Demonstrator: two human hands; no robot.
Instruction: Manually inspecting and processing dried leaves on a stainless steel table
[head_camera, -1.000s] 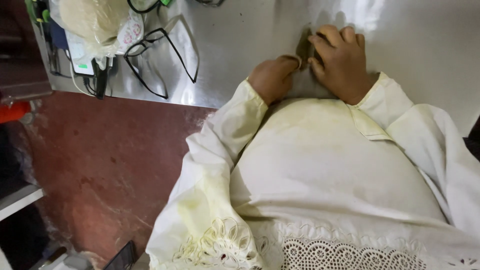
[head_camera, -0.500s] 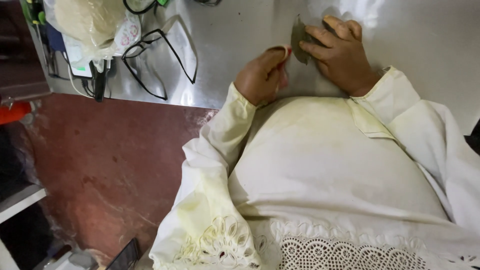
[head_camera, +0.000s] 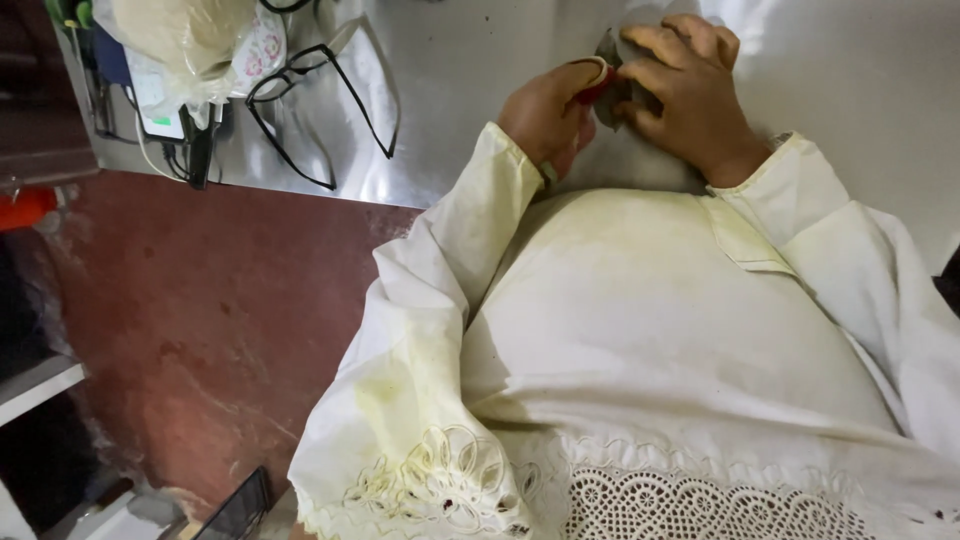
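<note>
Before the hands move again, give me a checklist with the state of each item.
1. Left hand has hold of the small dark piece: ok, fingers curl at its left edge.
2. Right hand steadies the piece: ok, fingers lie over it.
3. Piece fully in sight: not ok, mostly hidden by fingers; what it is, cannot tell.
4. Glasses out of the hands' way: ok, they lie apart to the left on the metal table.
5. Plastic bag and cables away from the hands: ok, at the table's far left corner.
6. Sleeves off the piece: ok, cuffs stop at the wrists.
</note>
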